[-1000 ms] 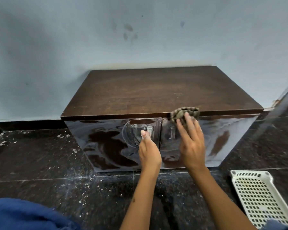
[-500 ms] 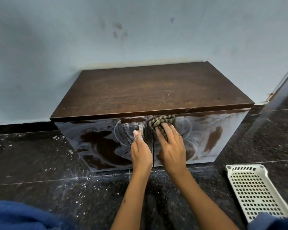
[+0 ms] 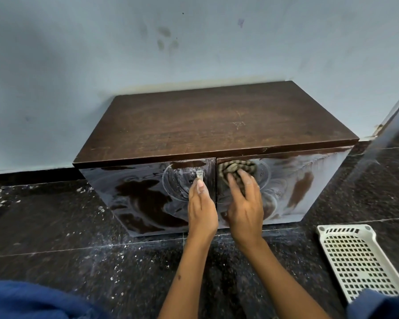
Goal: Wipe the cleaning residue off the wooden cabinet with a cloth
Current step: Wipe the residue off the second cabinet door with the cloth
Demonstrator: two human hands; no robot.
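At top inner corner of wooden cabinet (image 3: 217, 125) right door, right hand (image 3: 245, 203) presses cloth (image 3: 236, 168) with loosely spread fingers, left hand (image 3: 202, 209) pinching handle (image 3: 199, 174); slack grip risks smearing residue.

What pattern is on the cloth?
Striped, dark and tan bands, on the cloth under the right hand; head view.

Head camera looks forward and down (close range) at the cabinet (image 3: 217, 125) against the wall (image 3: 78, 54).
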